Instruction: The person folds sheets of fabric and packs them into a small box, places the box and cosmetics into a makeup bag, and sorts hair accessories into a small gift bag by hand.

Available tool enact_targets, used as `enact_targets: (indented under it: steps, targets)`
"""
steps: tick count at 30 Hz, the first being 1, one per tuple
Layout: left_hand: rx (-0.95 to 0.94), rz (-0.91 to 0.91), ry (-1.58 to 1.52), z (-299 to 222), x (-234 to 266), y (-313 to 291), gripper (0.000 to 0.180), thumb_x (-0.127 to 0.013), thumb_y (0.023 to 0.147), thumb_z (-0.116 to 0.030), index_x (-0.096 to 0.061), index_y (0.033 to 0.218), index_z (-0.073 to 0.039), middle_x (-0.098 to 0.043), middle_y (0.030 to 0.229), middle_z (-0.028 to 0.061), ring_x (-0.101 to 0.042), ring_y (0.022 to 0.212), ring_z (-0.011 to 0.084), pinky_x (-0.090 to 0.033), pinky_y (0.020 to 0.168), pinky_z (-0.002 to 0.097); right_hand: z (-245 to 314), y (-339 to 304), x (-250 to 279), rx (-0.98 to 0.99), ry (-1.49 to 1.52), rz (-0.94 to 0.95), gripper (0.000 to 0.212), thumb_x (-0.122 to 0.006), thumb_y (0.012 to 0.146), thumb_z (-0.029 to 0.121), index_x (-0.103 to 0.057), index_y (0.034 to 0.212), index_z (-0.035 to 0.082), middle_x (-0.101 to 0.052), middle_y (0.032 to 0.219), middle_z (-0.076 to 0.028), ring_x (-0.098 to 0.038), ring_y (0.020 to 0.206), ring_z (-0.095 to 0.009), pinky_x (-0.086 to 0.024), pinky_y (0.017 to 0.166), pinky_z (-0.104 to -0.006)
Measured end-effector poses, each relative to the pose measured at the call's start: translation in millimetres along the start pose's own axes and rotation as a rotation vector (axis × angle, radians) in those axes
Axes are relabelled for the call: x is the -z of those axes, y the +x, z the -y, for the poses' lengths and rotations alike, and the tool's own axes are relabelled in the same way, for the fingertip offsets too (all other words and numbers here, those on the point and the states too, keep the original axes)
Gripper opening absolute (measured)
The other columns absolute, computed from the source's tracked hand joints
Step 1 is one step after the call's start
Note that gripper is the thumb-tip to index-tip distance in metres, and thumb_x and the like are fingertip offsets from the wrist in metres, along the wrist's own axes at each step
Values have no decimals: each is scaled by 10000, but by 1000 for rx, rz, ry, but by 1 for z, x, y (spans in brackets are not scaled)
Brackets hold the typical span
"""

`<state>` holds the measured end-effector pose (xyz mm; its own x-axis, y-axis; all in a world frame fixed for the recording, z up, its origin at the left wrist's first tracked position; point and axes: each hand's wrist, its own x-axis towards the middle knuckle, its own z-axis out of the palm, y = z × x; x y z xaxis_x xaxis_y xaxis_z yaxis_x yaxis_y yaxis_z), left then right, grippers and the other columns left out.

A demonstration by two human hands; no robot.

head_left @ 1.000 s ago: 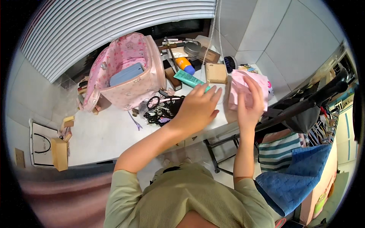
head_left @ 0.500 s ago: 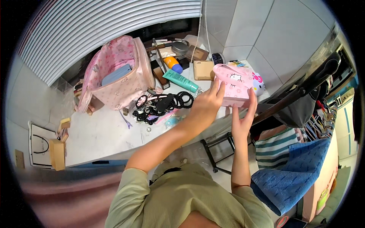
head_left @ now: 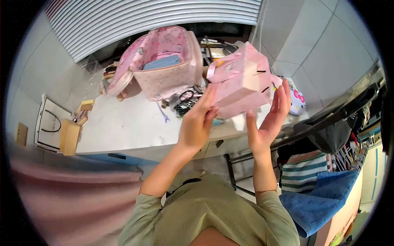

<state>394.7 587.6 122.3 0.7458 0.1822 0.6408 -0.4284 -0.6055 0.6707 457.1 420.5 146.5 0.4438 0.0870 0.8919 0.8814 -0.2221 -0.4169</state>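
A pink paper gift bag (head_left: pixel 236 96) with a ribbon handle is raised above the table, tilted, showing a pale panel with dark slits. At its lower left corner, my left hand (head_left: pixel 195 125) grips it between thumb and fingers. My right hand (head_left: pixel 266 127) is open at the bag's right side, fingers spread and palm turned toward it; the thumb is close to the bag's lower edge, and contact there cannot be made out. The bag covers much of the clutter behind it. Left of it are black hair ties (head_left: pixel 184 104), partly hidden by my left hand.
A pink cosmetic case (head_left: pixel 164 82) stands unzipped on the white table (head_left: pixel 119 131), a blue flat item (head_left: pixel 162 62) inside. A white cartoon-face pouch (head_left: pixel 297 103) lies at the right. Beyond the right edge are a dark rail (head_left: pixel 332 112) and a blue towel (head_left: pixel 322 201).
The bag has been lifted off the table and tipped, turning its pale panel into view. Both hands came along with it, and the view has shifted so the table's things appear farther right.
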Motion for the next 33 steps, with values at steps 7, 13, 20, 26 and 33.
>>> enact_targets:
  steps: [7,13,20,26,33]
  targets:
    - [394,22,-131,19,101,-58,478,-520,969,18,-461,1440,-39,-567,1381,178,-624,1121,224,-486,950,323,29,-11,-60,-118,164,197,1139,-886,614,204,-221,1521,28,-130,1592,-244,-220,1448,-404,-199,1168,-487]
    - [518,-89,-240,39,159,-100,443,-497,965,54,-468,1406,47,-609,1238,109,-568,1103,132,-452,982,290,73,-31,-121,-141,355,506,1189,-904,582,175,-208,1536,39,-158,1580,-276,-163,1479,-423,-234,1159,-497]
    - [414,-18,-4,52,203,-111,802,-626,843,60,-235,1538,-32,-460,1459,215,-475,1345,297,-425,1047,352,110,-55,-168,-226,455,615,1076,-818,659,75,-205,1542,25,-203,1588,-227,-183,1489,-360,-204,1184,-447]
    - [317,50,235,76,220,-98,921,-741,748,-13,-252,1528,-44,-442,1471,218,-464,1337,354,-421,1053,406,114,-64,-189,-250,352,577,1014,-840,712,142,-256,1541,106,-136,1583,-303,-262,1441,-458,-316,1126,-489]
    - [146,-100,370,104,208,-96,937,-809,712,-90,-301,1498,-40,-417,1466,231,-497,1262,414,-438,1025,449,123,-71,-185,-275,130,408,1024,-839,717,235,-253,1545,94,-158,1586,-281,-209,1455,-448,-260,1150,-494]
